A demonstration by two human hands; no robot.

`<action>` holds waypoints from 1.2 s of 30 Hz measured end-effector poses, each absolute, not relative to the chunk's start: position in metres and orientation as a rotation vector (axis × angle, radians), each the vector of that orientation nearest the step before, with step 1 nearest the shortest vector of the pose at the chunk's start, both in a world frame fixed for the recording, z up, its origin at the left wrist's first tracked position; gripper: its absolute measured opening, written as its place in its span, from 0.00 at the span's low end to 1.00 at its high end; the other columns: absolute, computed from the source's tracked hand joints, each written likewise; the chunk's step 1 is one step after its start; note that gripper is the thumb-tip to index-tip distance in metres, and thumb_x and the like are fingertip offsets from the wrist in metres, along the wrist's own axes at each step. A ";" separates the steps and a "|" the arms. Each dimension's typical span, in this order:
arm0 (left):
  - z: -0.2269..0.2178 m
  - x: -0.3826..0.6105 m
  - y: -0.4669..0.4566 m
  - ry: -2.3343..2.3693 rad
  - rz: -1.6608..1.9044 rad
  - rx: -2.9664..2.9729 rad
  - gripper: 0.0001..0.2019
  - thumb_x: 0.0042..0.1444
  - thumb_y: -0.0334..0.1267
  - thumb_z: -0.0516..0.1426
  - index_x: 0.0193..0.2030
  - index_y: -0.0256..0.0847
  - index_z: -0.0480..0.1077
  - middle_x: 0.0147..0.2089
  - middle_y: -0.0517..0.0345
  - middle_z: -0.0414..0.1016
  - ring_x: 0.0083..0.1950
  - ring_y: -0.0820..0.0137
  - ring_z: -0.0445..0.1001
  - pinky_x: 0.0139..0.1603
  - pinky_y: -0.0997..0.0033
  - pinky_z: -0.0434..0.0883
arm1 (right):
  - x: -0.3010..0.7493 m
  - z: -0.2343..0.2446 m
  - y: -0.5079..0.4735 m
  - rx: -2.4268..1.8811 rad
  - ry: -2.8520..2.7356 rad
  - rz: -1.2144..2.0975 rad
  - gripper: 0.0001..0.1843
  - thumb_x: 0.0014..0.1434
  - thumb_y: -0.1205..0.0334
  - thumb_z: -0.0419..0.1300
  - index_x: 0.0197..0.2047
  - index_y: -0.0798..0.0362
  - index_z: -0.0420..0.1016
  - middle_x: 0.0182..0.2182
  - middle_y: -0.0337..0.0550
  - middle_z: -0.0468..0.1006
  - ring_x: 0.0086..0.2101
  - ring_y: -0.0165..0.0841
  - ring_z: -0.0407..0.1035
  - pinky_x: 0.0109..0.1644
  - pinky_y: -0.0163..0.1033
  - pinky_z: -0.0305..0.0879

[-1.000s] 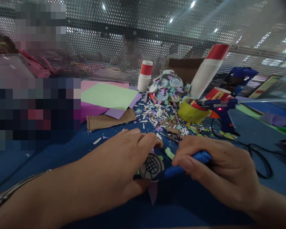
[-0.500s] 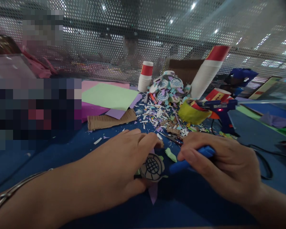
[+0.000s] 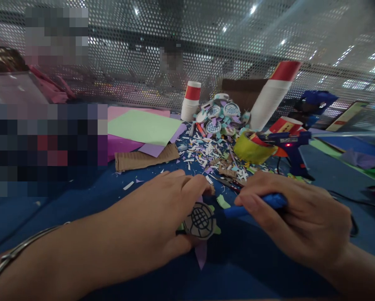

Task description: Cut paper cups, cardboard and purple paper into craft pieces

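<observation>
My left hand grips a small paper turtle from its left side, just above the blue table. A dark grid pattern is drawn on the turtle's round grey-brown top, and green and purple paper pieces stick out around it. Between the fingers of my right hand is a blue marker. Its tip end points left at the turtle, a small gap apart from it. Beyond my right fingertips lie scissors, partly hidden, and a light green paper scrap.
Paper scraps litter the middle, before a heap of similar paper turtles. Stacked paper cups lean at the back. A blue glue gun with a lit red light rests right. Coloured sheets and corrugated cardboard lie left.
My right hand has shifted slightly right, and the marker's tip end has moved up and away from the turtle. My left hand and the turtle have stayed nearly still.
</observation>
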State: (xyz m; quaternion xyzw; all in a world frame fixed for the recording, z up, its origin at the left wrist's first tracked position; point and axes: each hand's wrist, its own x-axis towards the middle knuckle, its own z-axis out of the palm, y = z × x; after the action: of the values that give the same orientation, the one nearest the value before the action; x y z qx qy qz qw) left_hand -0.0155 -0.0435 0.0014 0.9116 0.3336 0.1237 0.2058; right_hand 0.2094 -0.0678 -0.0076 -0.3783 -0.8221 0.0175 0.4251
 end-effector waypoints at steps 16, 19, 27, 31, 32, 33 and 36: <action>0.002 -0.016 -0.044 0.939 0.309 2.533 0.25 0.50 0.40 0.63 0.55 0.45 0.64 0.47 0.53 0.71 0.47 0.55 0.70 0.48 0.56 0.67 | 0.207 -0.007 -0.069 -0.919 -2.059 0.051 0.05 0.60 0.67 0.59 0.33 0.50 0.72 0.25 0.39 0.79 0.24 0.29 0.73 0.27 0.33 0.68; 0.000 -0.017 -0.043 0.927 0.340 2.545 0.25 0.50 0.39 0.63 0.56 0.45 0.64 0.49 0.53 0.70 0.48 0.56 0.70 0.49 0.55 0.67 | 0.207 -0.008 -0.068 -0.932 -2.053 0.062 0.04 0.60 0.67 0.59 0.33 0.51 0.73 0.26 0.39 0.78 0.25 0.28 0.73 0.28 0.32 0.68; 0.000 -0.016 -0.043 0.905 0.350 2.544 0.24 0.51 0.38 0.62 0.55 0.45 0.63 0.50 0.52 0.71 0.50 0.55 0.70 0.50 0.55 0.66 | 0.206 -0.008 -0.068 -0.907 -2.067 0.048 0.04 0.60 0.68 0.59 0.34 0.51 0.73 0.26 0.39 0.79 0.25 0.28 0.74 0.29 0.31 0.69; 0.000 -0.015 -0.043 0.910 0.305 2.534 0.26 0.51 0.40 0.63 0.57 0.46 0.63 0.49 0.52 0.71 0.50 0.55 0.70 0.49 0.54 0.66 | 0.206 -0.006 -0.070 -0.930 -2.068 0.007 0.05 0.60 0.67 0.58 0.32 0.50 0.72 0.25 0.39 0.79 0.24 0.30 0.75 0.27 0.33 0.69; 0.001 -0.015 -0.043 0.909 0.310 2.536 0.26 0.51 0.40 0.63 0.57 0.46 0.63 0.49 0.52 0.71 0.50 0.55 0.70 0.49 0.55 0.66 | 0.206 -0.005 -0.070 -0.924 -2.074 0.010 0.05 0.60 0.67 0.58 0.32 0.50 0.72 0.24 0.40 0.79 0.24 0.30 0.74 0.26 0.33 0.69; 0.001 -0.016 -0.043 0.910 0.317 2.537 0.27 0.51 0.40 0.63 0.57 0.46 0.62 0.50 0.52 0.72 0.50 0.55 0.70 0.50 0.55 0.66 | 0.206 -0.005 -0.070 -0.920 -2.079 0.016 0.05 0.60 0.67 0.59 0.32 0.50 0.72 0.24 0.40 0.79 0.24 0.30 0.74 0.26 0.32 0.69; 0.002 -0.015 -0.044 0.918 0.321 2.536 0.26 0.51 0.40 0.63 0.57 0.46 0.63 0.49 0.52 0.72 0.50 0.55 0.70 0.50 0.55 0.67 | 0.206 -0.005 -0.070 -0.931 -2.062 0.025 0.05 0.60 0.67 0.59 0.32 0.50 0.72 0.25 0.39 0.79 0.24 0.31 0.75 0.26 0.33 0.69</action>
State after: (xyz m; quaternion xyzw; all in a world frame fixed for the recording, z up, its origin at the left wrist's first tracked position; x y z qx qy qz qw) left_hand -0.0154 -0.0436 0.0017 0.9126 0.3305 0.1156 0.2113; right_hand 0.2063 -0.0701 -0.0053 -0.3723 -0.8248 0.0102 0.4254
